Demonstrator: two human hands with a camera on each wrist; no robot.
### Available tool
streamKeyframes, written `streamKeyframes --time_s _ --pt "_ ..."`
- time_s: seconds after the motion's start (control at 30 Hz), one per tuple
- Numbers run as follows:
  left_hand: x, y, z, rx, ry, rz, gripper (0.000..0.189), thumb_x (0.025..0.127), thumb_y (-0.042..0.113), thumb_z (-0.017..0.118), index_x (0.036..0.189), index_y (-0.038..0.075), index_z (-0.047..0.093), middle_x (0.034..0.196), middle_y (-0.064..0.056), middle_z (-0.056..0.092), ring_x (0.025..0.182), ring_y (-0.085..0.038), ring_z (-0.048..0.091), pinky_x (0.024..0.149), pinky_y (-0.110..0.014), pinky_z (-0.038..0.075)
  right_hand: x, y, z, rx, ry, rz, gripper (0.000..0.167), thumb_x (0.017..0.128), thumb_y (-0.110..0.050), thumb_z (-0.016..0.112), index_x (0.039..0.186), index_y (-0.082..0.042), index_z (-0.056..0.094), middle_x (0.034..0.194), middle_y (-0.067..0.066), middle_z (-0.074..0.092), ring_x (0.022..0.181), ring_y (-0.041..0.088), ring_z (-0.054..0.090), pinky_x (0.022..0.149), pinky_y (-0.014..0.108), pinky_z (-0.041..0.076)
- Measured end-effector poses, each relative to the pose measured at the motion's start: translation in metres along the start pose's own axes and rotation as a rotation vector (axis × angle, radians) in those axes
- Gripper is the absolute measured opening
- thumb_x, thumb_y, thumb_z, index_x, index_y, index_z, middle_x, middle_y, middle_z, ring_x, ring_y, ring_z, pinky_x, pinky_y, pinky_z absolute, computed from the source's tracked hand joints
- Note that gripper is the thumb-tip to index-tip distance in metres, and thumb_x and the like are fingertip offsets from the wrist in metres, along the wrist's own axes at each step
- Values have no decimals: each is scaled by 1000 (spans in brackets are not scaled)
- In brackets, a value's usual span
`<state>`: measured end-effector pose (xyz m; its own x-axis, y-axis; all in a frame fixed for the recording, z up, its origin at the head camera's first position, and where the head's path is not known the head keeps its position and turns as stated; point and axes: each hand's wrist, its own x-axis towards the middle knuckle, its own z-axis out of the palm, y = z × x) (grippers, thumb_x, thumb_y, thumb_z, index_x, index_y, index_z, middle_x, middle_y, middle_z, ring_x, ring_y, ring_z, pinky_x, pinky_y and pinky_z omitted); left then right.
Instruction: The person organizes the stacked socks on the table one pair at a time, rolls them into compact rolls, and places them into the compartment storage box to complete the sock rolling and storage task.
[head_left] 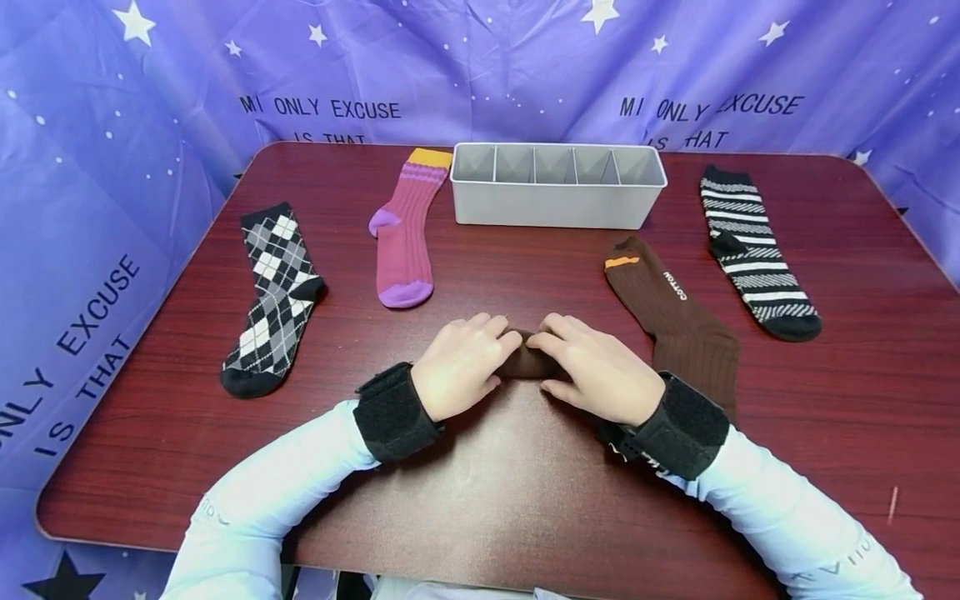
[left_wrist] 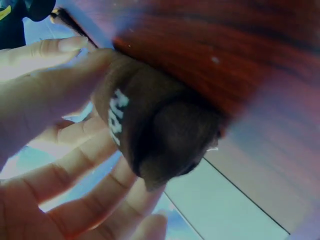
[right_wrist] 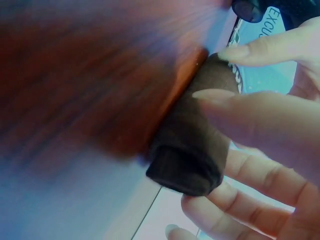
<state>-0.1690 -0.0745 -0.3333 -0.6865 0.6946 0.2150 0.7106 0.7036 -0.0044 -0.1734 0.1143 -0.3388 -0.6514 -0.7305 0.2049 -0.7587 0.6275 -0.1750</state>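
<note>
A rolled-up brown sock [head_left: 531, 363] lies on the table between the two hands in the head view. My left hand [head_left: 459, 367] grips its left end, thumb on the near side and fingers over the far side. At the other end, my right hand [head_left: 602, 373] holds the roll in the same way. White lettering shows on the rolled sock [left_wrist: 135, 100] in the left wrist view. In the right wrist view, fingers and thumb are around the roll [right_wrist: 195, 125]. A flat brown sock [head_left: 686, 321] marked COTTON lies beyond the right wrist, partly hidden by it.
A grey divided box [head_left: 551, 204] with several compartments stands at the back. On the left lie an argyle sock [head_left: 273, 296] and a pink sock [head_left: 405, 242] with purple heel and toe. A black-and-white striped sock [head_left: 757, 250] lies at the right on the dark red table [head_left: 450, 500].
</note>
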Motion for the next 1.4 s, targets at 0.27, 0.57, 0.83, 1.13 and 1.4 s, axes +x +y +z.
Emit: streamKeyframes --time_s 0.27,0.57,0.83,1.13,1.4 --pt "-3 0 -5 -53 -76 68 37 59 15 69 93 13 55 81 -1 56 71 -18 55 57 -31 44 -1 -3 0 20 -81 -13 28 62 -14 64 89 -10 59 74 -3 44 63 8 41 57 24 38" --pt "-4 2 -6 -93 -150 84 39 59 21 69 95 13 54 82 1 55 70 -15 55 59 -29 45 -1 -5 -2 21 -107 -16 23 61 -15 58 84 -12 60 66 -7 39 56 5 34 52 20 30" --pt "-3 -3 -8 -171 -120 78 29 61 14 61 88 11 51 74 2 56 57 -12 52 49 -27 42 -2 -5 -4 57 -75 -8 34 67 -23 62 99 -13 59 78 -5 48 65 5 43 59 23 39" --pt "0 -7 -15 -362 -193 120 22 65 13 59 85 10 50 64 4 54 53 -5 42 49 -20 36 -1 -7 -6 113 -155 -10 30 69 -15 65 97 -10 57 84 -4 56 73 7 53 67 26 45" --pt "-4 16 -14 -147 -180 68 24 70 24 63 87 9 54 78 1 59 66 -14 56 57 -28 44 -3 -11 -1 122 -176 -5 15 69 -15 64 82 -13 58 72 -7 52 63 4 45 58 20 37"
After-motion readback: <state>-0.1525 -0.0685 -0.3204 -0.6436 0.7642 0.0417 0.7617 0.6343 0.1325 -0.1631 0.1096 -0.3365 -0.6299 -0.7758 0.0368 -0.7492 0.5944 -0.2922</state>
